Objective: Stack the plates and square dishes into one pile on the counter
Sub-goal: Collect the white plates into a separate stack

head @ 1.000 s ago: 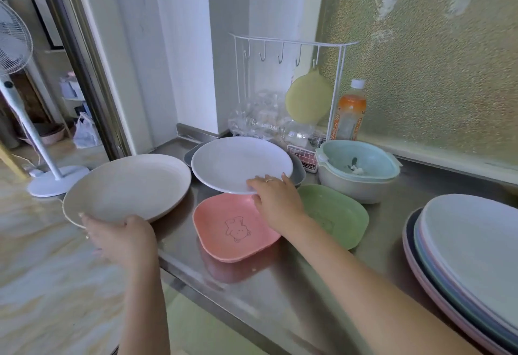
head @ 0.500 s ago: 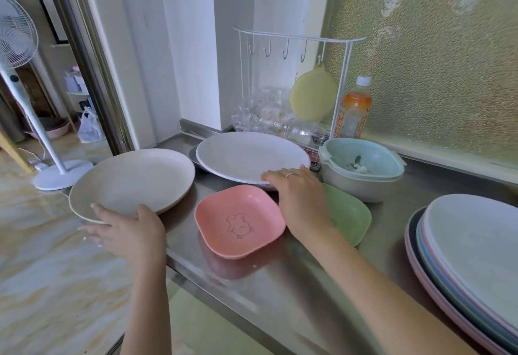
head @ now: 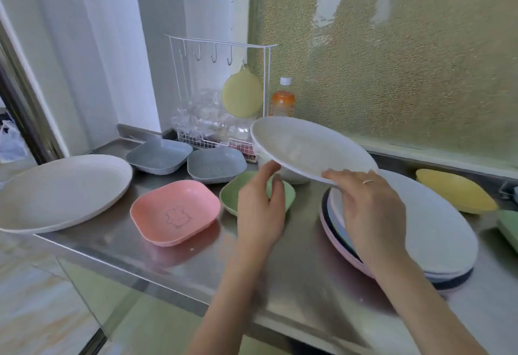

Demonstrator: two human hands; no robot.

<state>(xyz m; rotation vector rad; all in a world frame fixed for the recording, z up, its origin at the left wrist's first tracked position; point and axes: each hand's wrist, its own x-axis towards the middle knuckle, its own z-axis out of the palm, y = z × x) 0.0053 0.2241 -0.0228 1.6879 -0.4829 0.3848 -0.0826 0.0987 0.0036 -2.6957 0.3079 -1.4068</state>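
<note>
My right hand (head: 372, 209) grips the near rim of a white round plate (head: 305, 144), held tilted in the air just above the left side of a pile of round plates (head: 437, 242) on the steel counter (head: 294, 279). My left hand (head: 260, 206) is open, its fingertips at the white plate's left rim. A large beige plate (head: 64, 189) lies at the counter's left end. Between it and the pile sit a pink square dish (head: 175, 211), a green square dish (head: 231, 192) partly hidden by my left hand, and two grey-blue square dishes (head: 159, 155) (head: 215, 164).
A yellow dish (head: 454, 189) and a green dish (head: 508, 225) lie right of the pile. A white wire hook rack (head: 218, 46) with a yellow-green pad (head: 242, 96), an orange bottle (head: 281, 99) and a bowl (head: 291, 176) stand at the back. The beige plate overhangs the counter's left edge.
My right hand lifted the white plate and carried it right, over the pile. My left hand let go of the beige plate and moved right to the white plate. The view turned right.
</note>
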